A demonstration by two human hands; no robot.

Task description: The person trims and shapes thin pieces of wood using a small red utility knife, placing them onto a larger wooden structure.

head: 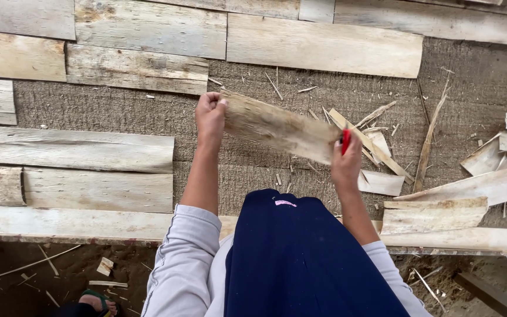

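A thin, pale strip of dried bark-like sheet point(280, 127), fibrous and frayed along its edges, is held up above the coarse grey mat, slanting from far left down to near right. Its left end is pinched, and a small red tool point(345, 141) lies against its right end.

We wear a pale grey long-sleeved top with both sleeves pushed up to about the elbows, a dark navy cloth with a small pink mark near its upper edge over our lap, and a green-strapped sandal on one foot.
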